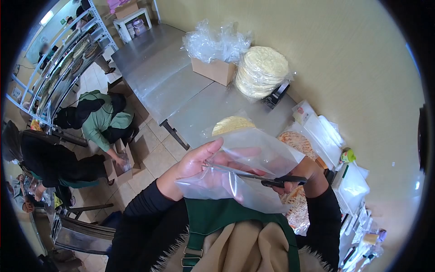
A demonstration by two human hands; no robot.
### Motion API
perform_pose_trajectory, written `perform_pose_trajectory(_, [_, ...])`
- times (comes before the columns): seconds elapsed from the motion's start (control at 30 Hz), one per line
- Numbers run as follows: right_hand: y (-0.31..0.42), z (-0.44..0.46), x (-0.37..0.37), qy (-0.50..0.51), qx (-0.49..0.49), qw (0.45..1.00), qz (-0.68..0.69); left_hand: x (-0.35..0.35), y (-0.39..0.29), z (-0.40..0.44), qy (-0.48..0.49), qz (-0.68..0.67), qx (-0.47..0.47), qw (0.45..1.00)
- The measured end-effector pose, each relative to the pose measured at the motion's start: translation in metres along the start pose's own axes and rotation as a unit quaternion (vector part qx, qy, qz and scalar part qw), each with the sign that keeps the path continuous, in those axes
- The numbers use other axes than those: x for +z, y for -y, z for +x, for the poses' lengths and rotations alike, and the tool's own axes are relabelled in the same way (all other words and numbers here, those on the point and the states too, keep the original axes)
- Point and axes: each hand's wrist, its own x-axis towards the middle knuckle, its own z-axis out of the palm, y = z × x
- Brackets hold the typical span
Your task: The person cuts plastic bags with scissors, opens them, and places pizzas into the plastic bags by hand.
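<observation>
A clear plastic bag (240, 192) is stretched out in front of my chest. My left hand (197, 161) holds its left side, with the thumb on top and the fingers showing blurred through the film. Scissors with black handles (283, 181) lie across the plastic, blades pointing towards my left palm. My right hand (306, 172) grips the scissors by the handles, and part of it is hidden behind the bag. Just beyond the bag, a pale flat round bread (233, 123) lies on the metal table (181, 97). Flat rounds with reddish topping (297, 141) lie under and beside my right arm.
A tall stack of wrapped pale rounds (263, 70) stands by the wall, next to a cardboard box (213, 70) of clear bags. White packs of plastic (319, 131) and a green-lidded jar (348, 156) line the right. A crouching person in green (102, 118) reaches into a floor box.
</observation>
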Motion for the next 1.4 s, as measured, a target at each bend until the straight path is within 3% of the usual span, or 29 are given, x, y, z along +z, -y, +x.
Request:
perform_pose_trajectory(0.03, [-0.001,0.000,0.000,0.011,0.031,0.998,0.052,0.001,0.000,0.000,-0.008,0.009,0.011,1.000])
perform_pose_trajectory(0.4, [-0.010,0.005,-0.001,0.022,-0.005,0.996,0.089,-0.006,0.001,0.004,-0.038,0.007,0.026,0.999])
perform_pose_trajectory(0.57, [-0.001,0.010,0.005,-0.003,0.014,0.989,0.144,-0.006,0.000,0.002,-0.040,-0.055,-0.012,0.998])
perform_pose_trajectory(0.73, [-0.012,0.017,0.008,0.002,0.016,0.983,0.181,-0.006,-0.003,0.001,-0.051,-0.035,-0.024,0.998])
perform_pose_trajectory(0.97, [-0.025,0.031,0.007,0.002,0.061,0.985,0.161,-0.009,-0.007,-0.007,-0.054,-0.079,-0.064,0.993])
perform_pose_trajectory(1.1, [-0.033,0.043,0.011,0.004,0.005,0.984,0.180,-0.021,-0.006,-0.014,-0.053,-0.036,-0.076,0.995])
perform_pose_trajectory(1.17, [-0.033,0.048,0.012,-0.002,0.005,0.983,0.182,-0.028,-0.004,-0.019,-0.001,-0.157,-0.074,0.985])
perform_pose_trajectory(1.3, [-0.027,0.058,0.014,-0.037,0.045,0.981,0.187,-0.021,-0.012,-0.024,-0.029,-0.114,-0.084,0.990])
perform_pose_trajectory(1.4, [-0.022,0.071,0.018,-0.030,0.034,0.982,0.182,-0.018,-0.016,-0.028,-0.044,-0.197,-0.072,0.977])
